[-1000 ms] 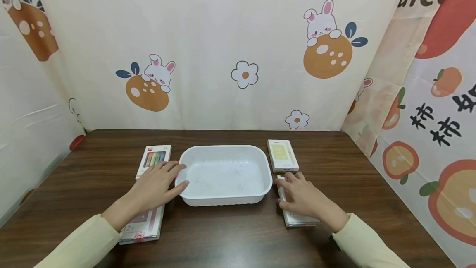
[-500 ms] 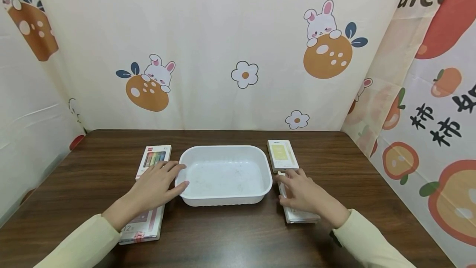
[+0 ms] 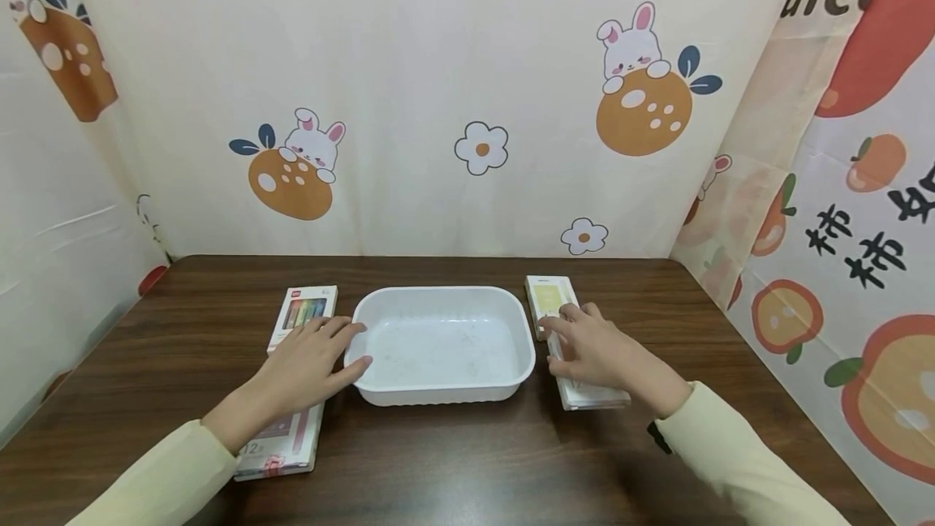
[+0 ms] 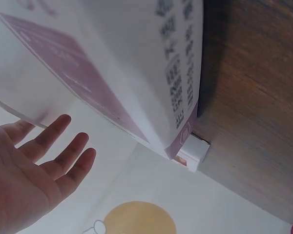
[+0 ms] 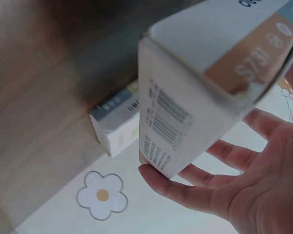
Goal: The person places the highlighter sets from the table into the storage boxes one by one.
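My right hand (image 3: pixel 602 351) grips a white box (image 3: pixel 593 398), fingers along one side and thumb at the other. The right wrist view shows a barcode on its end and an orange-brown band along its edge; the box stands off the table. Beyond it lies a white box with a yellow panel (image 3: pixel 548 295), partly covered by the right hand in the head view. My left hand (image 3: pixel 310 357) rests at the left rim of a white plastic basin (image 3: pixel 441 394), fingers loosely spread. A white-and-pink box (image 4: pixel 112 63) lies below the left forearm.
A box of colored pencils (image 3: pixel 305 311) lies behind the left hand on the brown wooden table (image 3: pixel 438 461). Printed cloth curtains (image 3: pixel 409 104) with rabbits and fruit stand at the back and both sides.
My right hand has lifted the white box and carried it forward, so it now overlaps the yellow-panel box. The left hand and the basin have stayed put.
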{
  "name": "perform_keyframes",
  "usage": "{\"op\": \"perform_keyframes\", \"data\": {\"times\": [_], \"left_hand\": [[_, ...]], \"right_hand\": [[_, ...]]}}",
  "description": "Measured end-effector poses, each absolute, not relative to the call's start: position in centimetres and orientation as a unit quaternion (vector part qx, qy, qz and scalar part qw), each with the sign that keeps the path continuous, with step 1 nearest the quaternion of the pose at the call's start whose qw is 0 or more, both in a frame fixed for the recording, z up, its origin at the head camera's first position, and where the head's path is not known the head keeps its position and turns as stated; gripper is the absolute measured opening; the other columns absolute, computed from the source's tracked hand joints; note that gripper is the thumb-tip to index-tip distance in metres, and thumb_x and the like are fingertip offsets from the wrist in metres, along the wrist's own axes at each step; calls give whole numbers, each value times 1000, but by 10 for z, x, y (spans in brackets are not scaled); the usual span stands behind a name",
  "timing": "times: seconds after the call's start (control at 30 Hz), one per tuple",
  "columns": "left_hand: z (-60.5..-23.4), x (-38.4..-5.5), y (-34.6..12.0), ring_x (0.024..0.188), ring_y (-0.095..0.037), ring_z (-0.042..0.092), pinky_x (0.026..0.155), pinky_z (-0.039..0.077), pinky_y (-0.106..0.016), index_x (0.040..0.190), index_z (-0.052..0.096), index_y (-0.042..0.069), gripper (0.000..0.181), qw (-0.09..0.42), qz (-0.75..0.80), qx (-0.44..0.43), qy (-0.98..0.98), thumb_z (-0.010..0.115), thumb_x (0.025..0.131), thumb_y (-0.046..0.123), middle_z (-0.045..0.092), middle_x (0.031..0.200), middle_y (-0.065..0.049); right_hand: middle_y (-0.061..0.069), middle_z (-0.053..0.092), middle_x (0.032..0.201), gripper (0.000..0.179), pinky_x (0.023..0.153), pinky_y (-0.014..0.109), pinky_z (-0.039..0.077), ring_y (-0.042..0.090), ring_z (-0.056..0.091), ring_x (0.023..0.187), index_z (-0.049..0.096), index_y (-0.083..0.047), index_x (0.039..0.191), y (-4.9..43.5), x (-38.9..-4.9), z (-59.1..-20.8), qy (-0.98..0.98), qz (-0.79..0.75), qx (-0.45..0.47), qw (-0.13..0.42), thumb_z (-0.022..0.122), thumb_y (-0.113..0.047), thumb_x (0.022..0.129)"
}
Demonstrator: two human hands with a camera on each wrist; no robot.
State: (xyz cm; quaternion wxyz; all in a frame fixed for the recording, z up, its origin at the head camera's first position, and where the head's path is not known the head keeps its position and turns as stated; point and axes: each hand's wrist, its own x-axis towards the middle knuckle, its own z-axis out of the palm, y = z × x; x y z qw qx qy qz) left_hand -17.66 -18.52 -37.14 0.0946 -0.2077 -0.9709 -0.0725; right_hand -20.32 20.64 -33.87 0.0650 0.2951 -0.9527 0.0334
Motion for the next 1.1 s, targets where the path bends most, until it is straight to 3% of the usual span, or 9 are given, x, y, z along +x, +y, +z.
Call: {"op": "perform_keyframes", "data": {"times": [0.47, 0.73, 1.1], "left_hand": [[-371, -176, -186, 116, -33, 48, 95, 38, -54, 125, 53, 12, 57, 94, -72, -208, -971, 45, 88, 55, 54, 126, -12], [-372, -176, -185, 117, -34, 48, 96, 37, -55, 125, 53, 11, 57, 91, -72, -205, -972, 46, 88, 54, 54, 126, -13], [-373, -177, -184, 115, -32, 49, 95, 38, -53, 124, 54, 12, 53, 100, -73, -208, -970, 50, 87, 50, 55, 124, -12]], "right_hand": [[17, 54, 113, 49, 69, 44, 46, 33, 47, 89, 58, -15, 120, 184, -223, -313, -948, 41, 310, 53, 63, -33, 74], [12, 55, 112, 49, 73, 38, 42, 28, 45, 89, 58, -14, 121, 162, -230, -307, -946, 48, 320, 34, 62, -33, 75], [7, 53, 102, 51, 62, 30, 39, 25, 42, 83, 57, -16, 123, 133, -239, -307, -944, 38, 327, 24, 61, -34, 75]]}}
